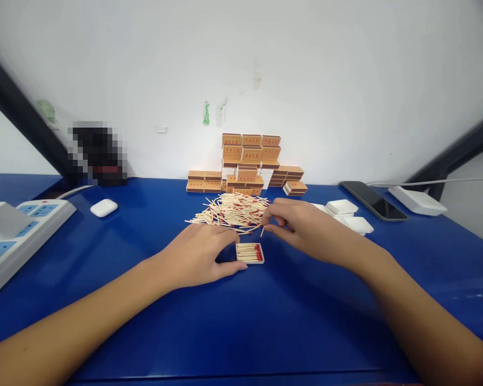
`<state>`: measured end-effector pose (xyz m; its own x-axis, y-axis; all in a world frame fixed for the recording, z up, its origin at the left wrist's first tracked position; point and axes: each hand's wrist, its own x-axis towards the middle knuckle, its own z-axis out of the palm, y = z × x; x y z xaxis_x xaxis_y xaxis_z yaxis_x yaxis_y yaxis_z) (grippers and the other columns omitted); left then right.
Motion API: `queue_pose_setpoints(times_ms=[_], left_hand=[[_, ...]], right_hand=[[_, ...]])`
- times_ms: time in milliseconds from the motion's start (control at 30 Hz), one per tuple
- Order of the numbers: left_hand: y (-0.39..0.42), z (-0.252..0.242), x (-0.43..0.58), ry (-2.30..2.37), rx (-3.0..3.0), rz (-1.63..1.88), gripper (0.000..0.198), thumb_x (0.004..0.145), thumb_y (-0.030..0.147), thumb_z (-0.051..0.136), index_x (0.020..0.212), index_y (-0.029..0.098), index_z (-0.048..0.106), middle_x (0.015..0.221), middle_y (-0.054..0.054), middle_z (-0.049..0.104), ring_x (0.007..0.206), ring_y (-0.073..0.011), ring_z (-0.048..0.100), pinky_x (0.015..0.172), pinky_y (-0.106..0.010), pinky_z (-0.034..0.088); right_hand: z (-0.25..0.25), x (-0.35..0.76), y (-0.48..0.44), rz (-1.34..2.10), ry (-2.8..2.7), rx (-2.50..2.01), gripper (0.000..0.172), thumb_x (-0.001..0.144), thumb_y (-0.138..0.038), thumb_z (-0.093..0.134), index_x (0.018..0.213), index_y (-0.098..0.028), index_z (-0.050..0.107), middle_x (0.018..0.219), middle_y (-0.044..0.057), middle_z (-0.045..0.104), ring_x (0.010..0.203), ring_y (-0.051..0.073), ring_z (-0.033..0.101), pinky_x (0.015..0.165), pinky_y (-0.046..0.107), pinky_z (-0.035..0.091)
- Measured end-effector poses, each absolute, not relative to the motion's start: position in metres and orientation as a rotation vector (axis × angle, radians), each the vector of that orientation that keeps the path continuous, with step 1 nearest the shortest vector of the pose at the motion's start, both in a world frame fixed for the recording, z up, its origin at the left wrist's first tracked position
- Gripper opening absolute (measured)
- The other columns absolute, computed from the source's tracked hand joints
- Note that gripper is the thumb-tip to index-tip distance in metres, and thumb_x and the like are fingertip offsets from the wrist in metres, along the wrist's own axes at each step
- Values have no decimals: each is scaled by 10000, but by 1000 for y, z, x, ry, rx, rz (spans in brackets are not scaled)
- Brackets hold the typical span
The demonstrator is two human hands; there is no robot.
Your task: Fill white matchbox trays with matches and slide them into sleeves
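Observation:
A small white matchbox tray [250, 262] lies on the blue table, partly filled with red-tipped matches [247, 252] whose heads point right. My left hand [201, 254] grips the tray's left end between thumb and fingers. Just behind it spreads a loose heap of matches [237, 210]. My right hand [295, 222] is at the heap's right edge, its thumb and fingers pinched together. A single match [262, 231] hangs below those fingertips and appears held by them.
Orange matchboxes [251, 155] are stacked against the wall behind the heap. White empty-looking trays [344, 208] and a phone [372, 200] lie to the right. On the left are a white earbud case [103, 208] and a power strip [28, 230]. A white flat device [418, 201] sits far right.

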<state>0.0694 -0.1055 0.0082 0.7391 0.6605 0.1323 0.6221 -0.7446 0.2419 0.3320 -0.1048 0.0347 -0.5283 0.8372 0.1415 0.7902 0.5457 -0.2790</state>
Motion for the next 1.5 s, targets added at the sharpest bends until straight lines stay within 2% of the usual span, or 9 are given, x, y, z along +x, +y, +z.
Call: queue_pose_setpoints(times_ms=[100, 267, 567, 700, 833, 1033, 1200, 1333, 1500], left_hand=[[-106, 9, 69, 1028, 2761, 309, 336, 965, 532, 665, 1045, 209, 714, 909, -34, 753, 771, -208, 691, 654, -312, 442], [-105, 8, 68, 1031, 2778, 310, 356, 966, 546, 655, 1066, 210, 715, 953, -45, 764, 805, -222, 701, 663, -315, 446], [-104, 9, 68, 1022, 2778, 310, 339, 971, 541, 649, 1020, 208, 693, 894, -30, 740, 780, -216, 689, 647, -317, 427], [-104, 8, 68, 1010, 2788, 329, 327, 974, 526, 652, 1007, 203, 681, 826, -19, 716, 744, -210, 676, 621, -307, 415], [-105, 6, 68, 1020, 2795, 346, 319, 968, 510, 661, 924, 194, 658, 806, -20, 702, 729, -205, 672, 610, -306, 416], [-104, 6, 69, 1025, 2779, 321, 336, 958, 532, 675, 1020, 203, 705, 875, -32, 744, 752, -212, 690, 635, -313, 435], [-104, 7, 69, 1039, 2792, 337, 363, 968, 552, 658, 1048, 202, 713, 910, -46, 755, 770, -213, 696, 654, -316, 453], [-105, 7, 68, 1027, 2788, 341, 373, 970, 565, 647, 1025, 201, 711, 917, -49, 757, 769, -216, 696, 650, -322, 449], [-105, 8, 67, 1044, 2777, 334, 383, 960, 580, 662, 1037, 208, 709, 913, -41, 756, 779, -218, 690, 641, -310, 405]], right_hand=[[31, 340, -96, 333, -2583, -1382, 97, 991, -192, 588, 1010, -217, 680, 996, 58, 664, 873, 204, 607, 724, 306, 411], [22, 341, -91, 471, -2611, -1344, 130, 1026, -201, 538, 953, -210, 644, 1010, 59, 654, 913, 206, 600, 778, 312, 431], [32, 329, -107, 499, -2548, -1367, 208, 1074, -285, 455, 909, -221, 564, 956, 55, 655, 856, 201, 575, 741, 325, 417], [30, 310, -125, 530, -2561, -1310, 165, 1070, -270, 475, 946, -225, 575, 947, 45, 660, 811, 184, 585, 705, 309, 409], [19, 301, -128, 419, -2625, -1266, 178, 1068, -253, 491, 928, -208, 591, 992, 67, 675, 818, 190, 603, 714, 320, 406], [33, 315, -116, 241, -2456, -1304, 195, 1058, -282, 508, 940, -208, 645, 921, 56, 681, 814, 196, 609, 692, 312, 393], [30, 332, -102, 18, -2420, -1512, 174, 1018, -305, 562, 941, -197, 674, 910, 66, 679, 779, 206, 603, 687, 329, 389], [18, 336, -94, 118, -2478, -1587, 197, 1002, -359, 598, 915, -200, 675, 958, 80, 690, 809, 215, 617, 707, 333, 411], [19, 332, -96, 258, -2499, -1632, 130, 966, -248, 585, 858, -207, 646, 931, 62, 686, 781, 193, 607, 678, 313, 400]])
